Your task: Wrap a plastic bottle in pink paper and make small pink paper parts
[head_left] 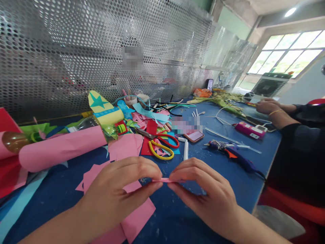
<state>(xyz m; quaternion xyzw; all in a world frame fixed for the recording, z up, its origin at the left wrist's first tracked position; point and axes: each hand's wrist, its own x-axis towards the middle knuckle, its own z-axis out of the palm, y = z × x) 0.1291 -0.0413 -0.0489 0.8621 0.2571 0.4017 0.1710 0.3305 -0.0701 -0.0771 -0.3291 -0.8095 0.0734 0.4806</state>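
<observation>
Between my left hand (124, 186) and my right hand (205, 189) is a small flat piece of pink paper (165, 180), seen edge-on. The thumb and fingers of each hand pinch one end of it. Larger sheets of pink paper (139, 217) lie on the table under and beside my left hand. Beyond my hands rest scissors (162, 149) with red and yellow handles, lying open among paper scraps. A white stick-like tool (186, 149) lies just past my right fingers.
At left lies a bottle wrapped in pink paper (63, 147). A phone (194, 135), a glue gun (233, 154) and a pink power strip (250, 130) are to the right on the blue table (223, 176). Perforated metal (101, 51) stands behind. Another person's hands (269, 108) are at far right.
</observation>
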